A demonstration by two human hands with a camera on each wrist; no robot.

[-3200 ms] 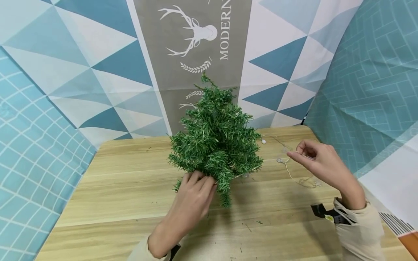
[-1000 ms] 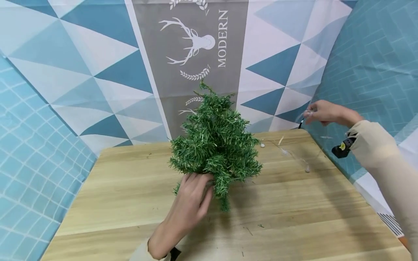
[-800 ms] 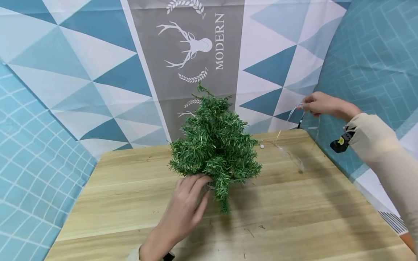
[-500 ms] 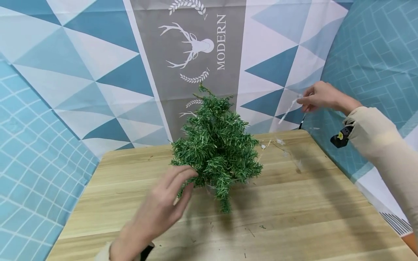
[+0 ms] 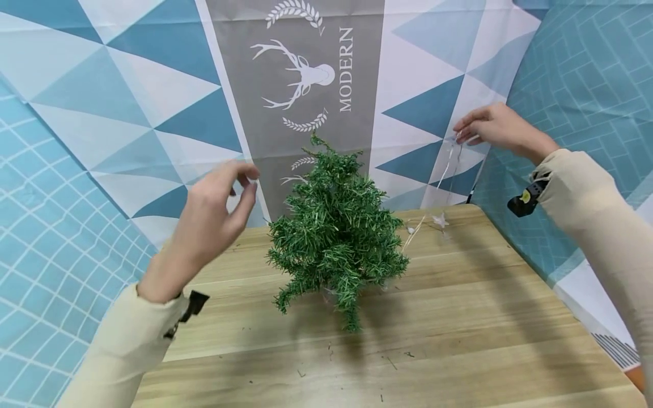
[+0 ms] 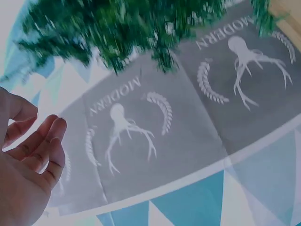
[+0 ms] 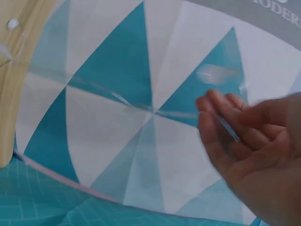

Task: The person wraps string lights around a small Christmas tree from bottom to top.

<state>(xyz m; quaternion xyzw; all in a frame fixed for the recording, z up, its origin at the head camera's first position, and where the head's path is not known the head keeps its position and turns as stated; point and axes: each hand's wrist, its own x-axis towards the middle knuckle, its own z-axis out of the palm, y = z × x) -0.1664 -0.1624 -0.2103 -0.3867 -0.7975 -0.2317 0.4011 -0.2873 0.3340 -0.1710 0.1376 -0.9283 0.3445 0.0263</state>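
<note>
A small artificial Christmas tree (image 5: 336,226) stands upright on the wooden table. My left hand (image 5: 209,215) hovers to its left with fingers loosely bent; the left wrist view also finds this hand (image 6: 30,160) with nothing in it, below the blurred branches (image 6: 117,28). High on the other side, my right hand (image 5: 502,127) pinches a string of fairy lights (image 5: 418,229). From those fingers the thin wire slopes down to the tree's right side, and a clear star (image 5: 440,220) hangs near the tabletop. The right wrist view has the wire (image 7: 113,96) stretched taut towards the fingertips.
A white round bulb (image 5: 410,230) lies by the tree's right side. Green needle scraps (image 5: 391,362) are scattered on the table (image 5: 459,317). A patterned cloth wall (image 5: 301,34) rises directly behind, with tiled-pattern cloths (image 5: 576,113) at both sides.
My left hand has let go at the tree's lower front and moved up and left. My right hand has risen from the table's right side, lifting the fairy lights.
</note>
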